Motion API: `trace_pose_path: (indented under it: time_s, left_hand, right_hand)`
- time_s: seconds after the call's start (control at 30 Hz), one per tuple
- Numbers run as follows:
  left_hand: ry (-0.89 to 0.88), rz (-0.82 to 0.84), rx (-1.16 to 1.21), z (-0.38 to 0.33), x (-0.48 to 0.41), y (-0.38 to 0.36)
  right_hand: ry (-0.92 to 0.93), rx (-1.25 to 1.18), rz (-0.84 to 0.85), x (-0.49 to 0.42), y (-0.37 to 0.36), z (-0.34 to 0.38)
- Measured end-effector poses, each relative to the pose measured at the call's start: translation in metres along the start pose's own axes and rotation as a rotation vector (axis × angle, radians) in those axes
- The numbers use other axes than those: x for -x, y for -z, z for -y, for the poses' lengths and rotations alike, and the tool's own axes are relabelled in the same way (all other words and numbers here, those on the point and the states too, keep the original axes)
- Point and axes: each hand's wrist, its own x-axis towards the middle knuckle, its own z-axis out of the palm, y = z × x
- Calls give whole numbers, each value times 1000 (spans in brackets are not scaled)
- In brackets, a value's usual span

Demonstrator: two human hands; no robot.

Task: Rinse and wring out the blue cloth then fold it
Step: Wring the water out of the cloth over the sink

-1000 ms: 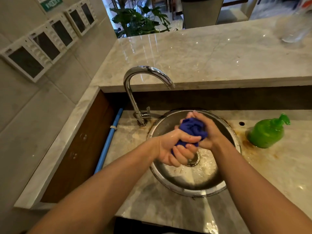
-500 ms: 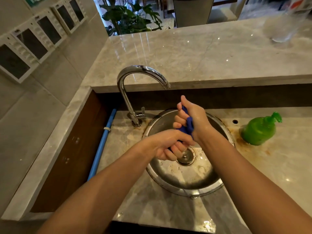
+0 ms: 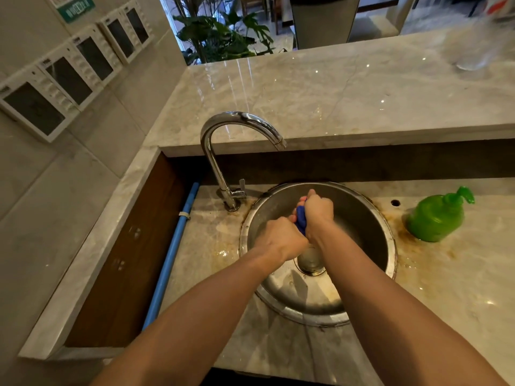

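Both hands over sink [image 3: 370,218], left hand [image 3: 281,239] and right hand [image 3: 319,211] each in a clenched grip on the bunched blue cloth [image 3: 301,222], fists touching, green soap bottle [image 3: 437,218] on counter [image 3: 459,274]

The blue cloth [image 3: 301,222] is mostly hidden inside both fists; the far clear container [image 3: 473,43] is blurred.

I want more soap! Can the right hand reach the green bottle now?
Probably, once it lets go: the right hand grips the blue cloth with the left hand, but nothing stands between it and the green bottle.
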Motion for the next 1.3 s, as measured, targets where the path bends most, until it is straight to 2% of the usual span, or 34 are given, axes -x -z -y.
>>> trace_pose_path:
  time_s: [0.17,0.27,0.47,0.77,1.0,1.1,1.2,1.23,1.3]
  left_hand:
    - [-24,-114,-113,-1,3,-8]
    - [-67,-227,-218,-5,2,-5]
    - [-267,-414,-495,-13,2,20]
    - [-385,-539,-542,-14,8,44]
    - [-413,-537,-585,-1,25,53]
    - [-371,-470,-457,1,39,55]
    - [-318,-372,-181,4,50,54]
    - [-301,-322,-75,6,54,57]
    - [-262,-207,164,12,62,66]
  right_hand:
    - [10,30,-101,-9,4,-4]
    - [-14,10,-77,-7,3,4]
    - [-65,-111,-28,4,-3,25]
    - [-103,-143,104,23,-13,43]
    - [-147,-214,149,45,-16,33]
    - [-125,-202,149,56,-19,32]
    - [-91,-201,278,76,-19,36]
    - [-61,-134,326,84,-17,39]
    - [79,186,364,91,-15,45]
